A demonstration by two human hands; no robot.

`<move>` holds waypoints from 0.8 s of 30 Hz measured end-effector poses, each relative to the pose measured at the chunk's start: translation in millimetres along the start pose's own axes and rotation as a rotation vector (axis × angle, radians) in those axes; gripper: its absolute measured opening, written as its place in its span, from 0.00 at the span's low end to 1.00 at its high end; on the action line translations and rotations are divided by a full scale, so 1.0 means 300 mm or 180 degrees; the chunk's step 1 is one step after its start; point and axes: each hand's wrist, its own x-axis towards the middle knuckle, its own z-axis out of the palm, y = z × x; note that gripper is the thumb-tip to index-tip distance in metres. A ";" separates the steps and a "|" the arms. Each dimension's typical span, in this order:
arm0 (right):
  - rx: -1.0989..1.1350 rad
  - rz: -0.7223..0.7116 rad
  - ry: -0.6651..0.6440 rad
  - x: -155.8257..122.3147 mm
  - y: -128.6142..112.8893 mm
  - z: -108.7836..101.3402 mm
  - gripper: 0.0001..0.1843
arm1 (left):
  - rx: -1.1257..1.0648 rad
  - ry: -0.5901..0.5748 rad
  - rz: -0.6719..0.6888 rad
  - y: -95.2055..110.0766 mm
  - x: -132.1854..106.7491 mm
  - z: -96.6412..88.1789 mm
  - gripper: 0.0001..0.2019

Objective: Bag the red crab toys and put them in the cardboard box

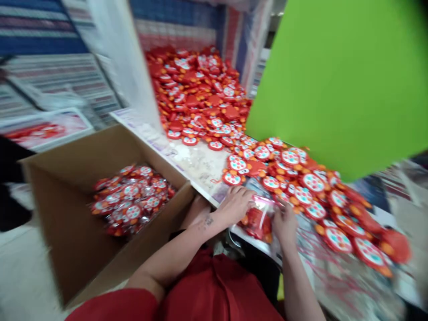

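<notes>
My left hand (234, 206) and my right hand (285, 223) both grip a small clear plastic bag (259, 219) that holds a red round toy, at the near edge of the table (197, 165). A long heap of loose red and white round toys (301, 183) lies just beyond my hands, and it runs back into a bigger pile (200, 89) at the far end of the table. To my left stands an open cardboard box (76, 240) with several bagged red toys (132, 200) inside. The frame is blurred.
A large green sheet (341, 80) hangs at the upper right, over part of the table. Striped blue and red stacked goods (40, 40) fill the back left. A white tray with red items (43, 131) sits behind the box.
</notes>
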 end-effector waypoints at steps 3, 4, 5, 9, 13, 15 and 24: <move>-0.0193 0.0086 -0.0081 0.012 0.063 0.005 0.28 | 0.0900 0.0545 -0.1063 -0.126 -0.156 -0.203 0.17; -0.0247 0.0074 -0.0102 0.015 0.075 0.010 0.29 | 0.1206 0.0696 -0.1579 -0.166 -0.215 -0.275 0.18; -0.0281 0.0052 -0.0110 0.016 0.079 0.015 0.29 | 0.1425 0.0772 -0.2038 -0.197 -0.268 -0.340 0.17; 0.0071 -0.0025 -0.0071 -0.008 0.020 0.015 0.26 | 0.1186 0.0825 -0.2176 -0.235 -0.312 -0.433 0.13; 0.0982 -0.0023 0.0111 -0.016 -0.062 0.009 0.22 | -0.0613 0.0452 -0.1258 -0.163 -0.125 -0.241 0.15; 0.1294 -0.0030 0.0183 -0.016 -0.085 0.002 0.19 | -0.1302 0.0039 -0.1257 -0.125 -0.029 -0.111 0.16; 0.0376 -0.0793 0.0595 0.005 -0.100 -0.065 0.18 | -0.2578 -0.0377 -0.1350 -0.052 0.083 0.158 0.11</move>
